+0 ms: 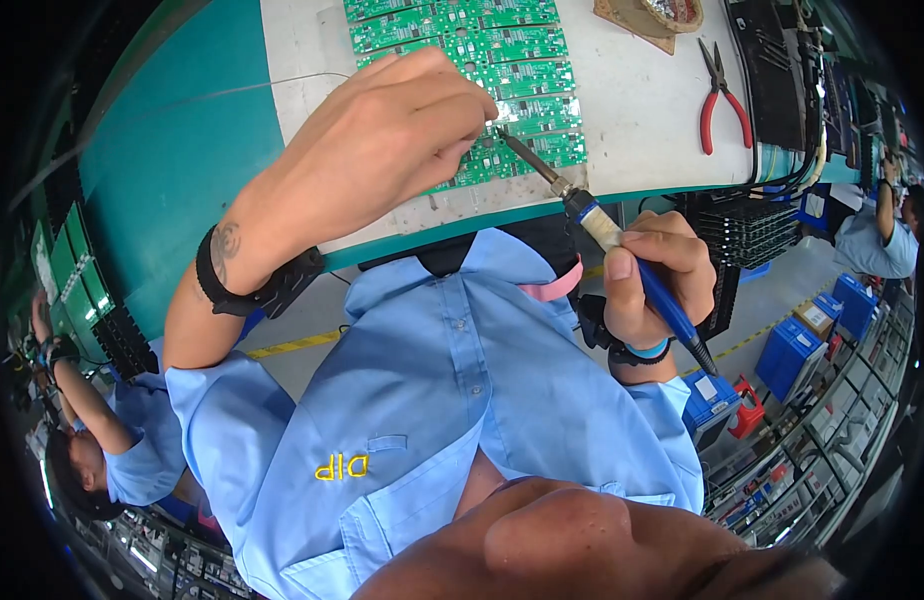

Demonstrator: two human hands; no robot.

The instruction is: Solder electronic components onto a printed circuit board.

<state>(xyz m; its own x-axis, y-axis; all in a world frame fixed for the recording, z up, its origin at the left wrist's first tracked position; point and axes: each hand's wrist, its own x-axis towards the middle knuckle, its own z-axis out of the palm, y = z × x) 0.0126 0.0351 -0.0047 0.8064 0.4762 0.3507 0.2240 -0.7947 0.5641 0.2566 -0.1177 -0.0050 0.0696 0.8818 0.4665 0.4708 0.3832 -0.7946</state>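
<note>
A panel of green circuit boards point(530, 77), set in several rows with small parts on them, lies on the pale work surface. My right hand point(664, 272) grips a soldering iron point(600, 226) with a blue handle like a pen. The iron's tip touches down, or nearly so, on the lower rows of boards. Over the left part of the panel is my left hand point(387, 125), fingers pinched together close to that tip. A thin solder wire point(237, 91) runs in from the left and passes behind this hand; its end is hidden.
Red-handled pliers point(720, 105) lie right of the boards, below a small dish point(674, 12) on a brown piece. Cables and a black holder point(767, 75) line the right edge. Below stands a black rack point(757, 235). Co-workers sit at far left point(132, 440) and far right point(877, 235).
</note>
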